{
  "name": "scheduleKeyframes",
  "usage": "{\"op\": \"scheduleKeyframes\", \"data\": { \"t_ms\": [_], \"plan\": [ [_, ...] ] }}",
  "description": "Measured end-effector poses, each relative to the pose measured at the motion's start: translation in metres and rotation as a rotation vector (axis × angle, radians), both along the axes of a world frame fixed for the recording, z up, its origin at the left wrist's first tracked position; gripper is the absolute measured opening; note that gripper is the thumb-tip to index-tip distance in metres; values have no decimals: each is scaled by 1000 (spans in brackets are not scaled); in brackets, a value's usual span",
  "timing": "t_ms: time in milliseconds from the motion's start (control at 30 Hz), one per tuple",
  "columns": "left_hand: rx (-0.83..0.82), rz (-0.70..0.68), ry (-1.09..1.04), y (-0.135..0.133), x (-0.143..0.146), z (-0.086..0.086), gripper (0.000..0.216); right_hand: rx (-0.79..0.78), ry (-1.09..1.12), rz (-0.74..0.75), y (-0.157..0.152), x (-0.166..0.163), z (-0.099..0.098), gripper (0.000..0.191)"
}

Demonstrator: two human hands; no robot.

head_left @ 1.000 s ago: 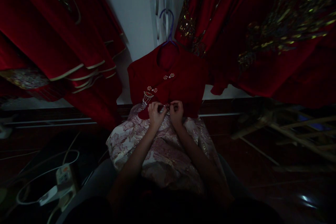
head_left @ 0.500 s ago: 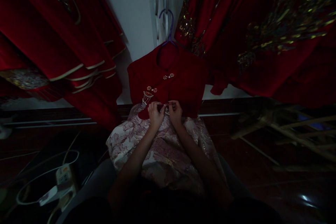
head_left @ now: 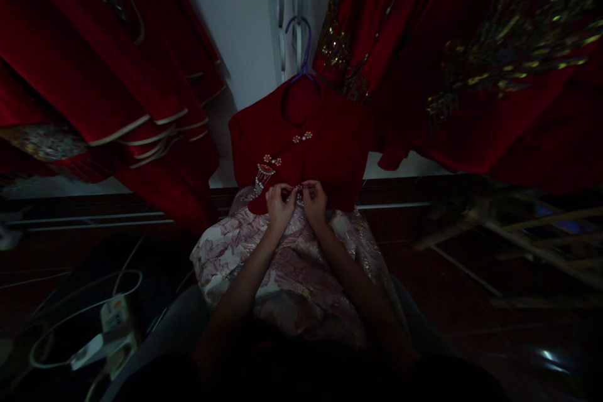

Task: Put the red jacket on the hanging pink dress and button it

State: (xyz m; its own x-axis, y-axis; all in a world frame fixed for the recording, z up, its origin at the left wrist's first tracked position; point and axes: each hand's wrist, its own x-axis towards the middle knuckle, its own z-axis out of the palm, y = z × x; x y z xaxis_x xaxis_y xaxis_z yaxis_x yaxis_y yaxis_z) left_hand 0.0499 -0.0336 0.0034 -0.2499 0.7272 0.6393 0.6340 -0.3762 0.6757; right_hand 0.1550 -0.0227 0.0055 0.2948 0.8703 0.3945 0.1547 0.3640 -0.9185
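A dark red jacket hangs in front of me on a purple hanger. Pearl-like fasteners and a beaded tassel ornament run down its front. My left hand and my right hand are side by side at the jacket's lower front edge. Both pinch the fabric around a small beaded fastener between their fingertips. Below the jacket a pale floral brocade skirt spreads under my forearms.
Red embroidered garments hang at the right and more red robes at the left. A white power strip with cables lies on the dark floor at lower left. A wooden rack lies at the right.
My right hand has shifted slightly left, closer to my left hand. Otherwise nothing has visibly moved.
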Motion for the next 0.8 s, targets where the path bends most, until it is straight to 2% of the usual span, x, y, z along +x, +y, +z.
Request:
{"op": "scheduleKeyframes", "data": {
  "t_ms": [200, 300, 400, 467, 633, 800],
  "plan": [
    [-9, 4, -10, -1, 0, 3, 24, 7, -30, 4, -3, 0, 3, 18],
    [-13, -77, -11, -2, -4, 4, 17, 31, -83, 37, -5, -1, 5, 21],
    [-6, -219, -191, -1, -6, 4, 39, 48, -136, 78, -5, -3, 5, 23],
    [-27, -262, -326, 2, -6, 4, 45, 30, -153, 76, -5, -4, 4, 23],
    [-65, -132, -666, 19, -6, 13, 30, -27, -293, 87, -3, -5, 0, 27],
    [-52, -164, -842, 48, -14, 33, 24, -52, -319, 101, -2, -3, -1, 28]
  ]
}}
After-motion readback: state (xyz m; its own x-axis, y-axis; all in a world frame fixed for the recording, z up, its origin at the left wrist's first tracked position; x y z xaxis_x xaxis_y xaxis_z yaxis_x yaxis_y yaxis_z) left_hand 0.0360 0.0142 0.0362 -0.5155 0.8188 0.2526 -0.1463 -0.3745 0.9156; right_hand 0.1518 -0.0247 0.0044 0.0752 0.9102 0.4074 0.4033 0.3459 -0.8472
